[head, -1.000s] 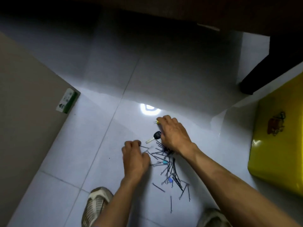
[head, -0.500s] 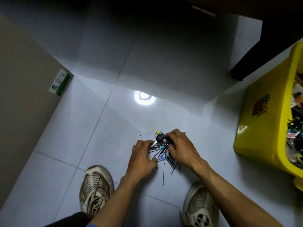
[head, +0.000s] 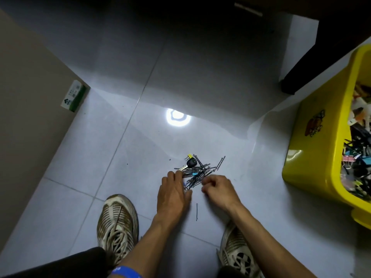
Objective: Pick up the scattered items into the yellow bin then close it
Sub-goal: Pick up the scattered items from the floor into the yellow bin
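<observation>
hands [head: 197, 189] at hairpin pile [head: 197, 173], yellow bin [head: 313, 149] right

You see the yellow bin [head: 313, 157] with a small brown and orange cartoon sticker [head: 314, 123] on its side; well left of it lies a pile of black hairpins [head: 197, 173] on the pale grey tiled floor [head: 100, 157]. In this pile are a black-headed key [head: 188, 164], a small yellow clip [head: 189, 156] and one light blue piece [head: 194, 174]. Further left of the bin, your shoes [head: 117, 223] are dirty white with dark stripes, and the small box [head: 73, 96] is green and white.

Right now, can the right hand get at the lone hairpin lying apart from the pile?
Probably yes: the lone hairpin lies on bare floor beside the right hand, nothing covering it.
</observation>
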